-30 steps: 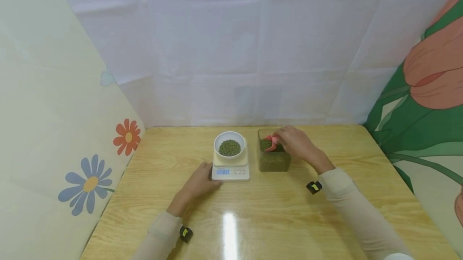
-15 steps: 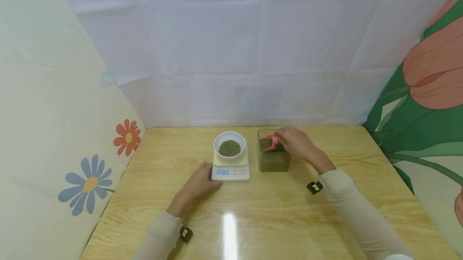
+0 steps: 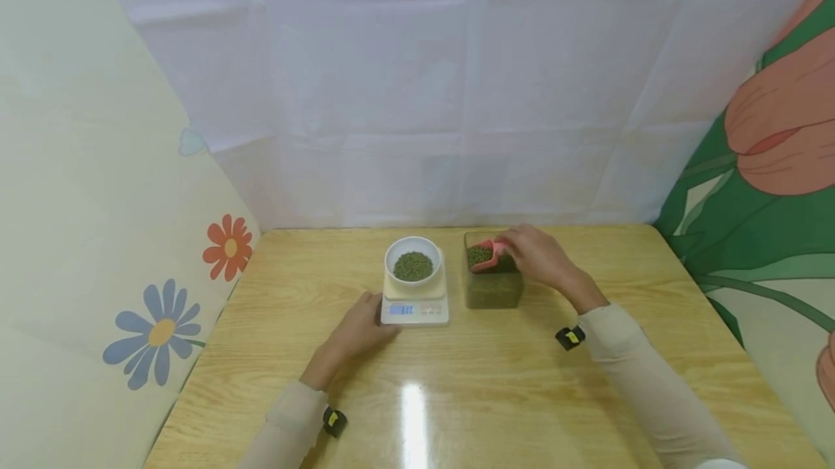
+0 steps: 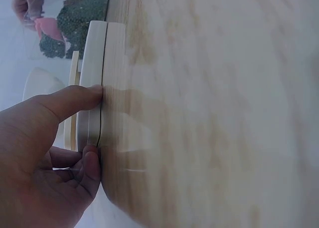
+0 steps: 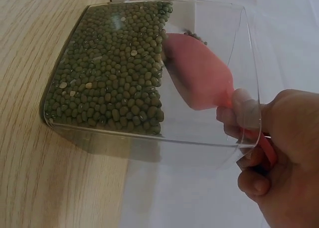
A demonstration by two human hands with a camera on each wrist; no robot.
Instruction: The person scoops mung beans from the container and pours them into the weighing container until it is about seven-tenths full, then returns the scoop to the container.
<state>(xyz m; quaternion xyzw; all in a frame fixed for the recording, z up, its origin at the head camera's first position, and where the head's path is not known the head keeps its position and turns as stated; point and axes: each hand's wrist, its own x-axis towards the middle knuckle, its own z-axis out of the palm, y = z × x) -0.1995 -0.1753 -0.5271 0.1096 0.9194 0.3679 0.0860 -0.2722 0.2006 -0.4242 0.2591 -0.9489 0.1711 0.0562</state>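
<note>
We had the right hand (image 5: 294,150) closed around the handle of a pink scoop (image 5: 204,76), to the right of the scale (image 3: 416,318), the scoop's mouth at the green beans (image 5: 114,73) inside a clear container (image 3: 493,295). The scoop looked light and stiff, best held by that handle; loose beans would probably roll and spill if it tipped. With the left hand (image 3: 359,325), fingers bent in, we gripped the scale's near left corner; it looked light enough to slide on the glossy table (image 3: 313,266). On top of the scale sat a white bowl (image 3: 412,244) of beans; on its front, the lit display (image 3: 401,310) showed digits too blurred to trust. We could read no brand.
</note>
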